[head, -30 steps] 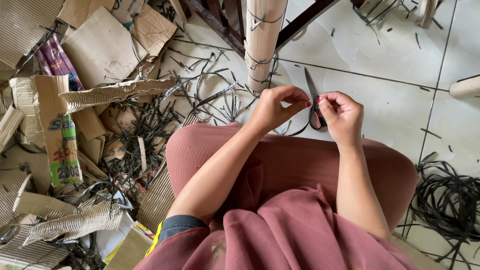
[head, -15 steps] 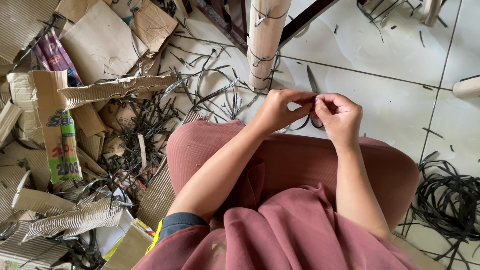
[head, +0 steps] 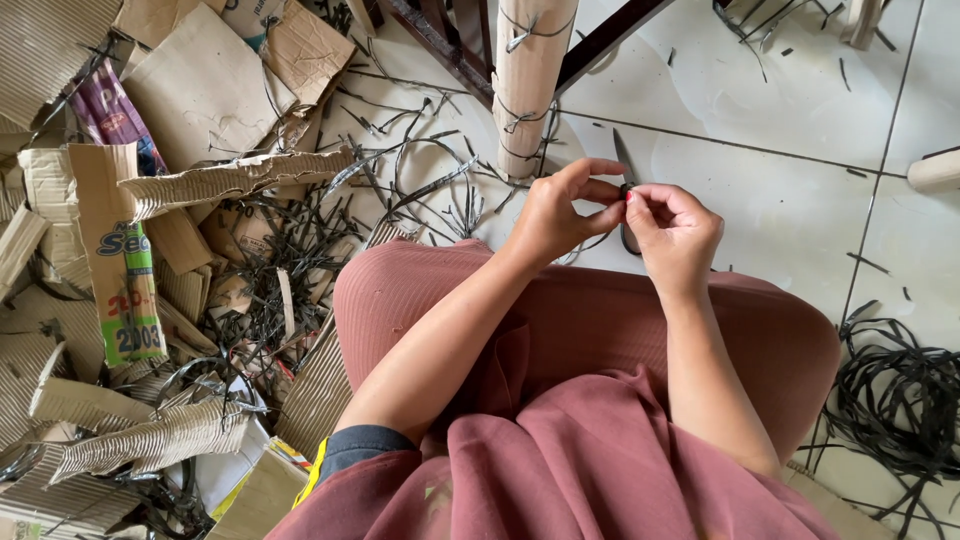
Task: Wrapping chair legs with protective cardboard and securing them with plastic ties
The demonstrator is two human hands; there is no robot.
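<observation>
My left hand (head: 560, 212) and my right hand (head: 672, 232) meet above my knees, fingertips pinching a thin black strap (head: 622, 192) between them. The strap trails down in a dark curve below my left hand. A pair of scissors (head: 626, 168) with a grey blade lies on the white floor tile just beyond my hands, its handles hidden behind my right hand. My pink skirt (head: 590, 340) covers my legs below.
A pale wooden post (head: 527, 80) wrapped with black ties stands just ahead of my hands. Torn cardboard pieces (head: 200, 100) and cut black strap scraps (head: 290, 250) cover the floor at left. A tangle of black straps (head: 900, 400) lies at right.
Both hands have closed together and risen slightly; the left fingers, curled a second ago, now pinch the strap against the right fingertips. The scissors have not moved.
</observation>
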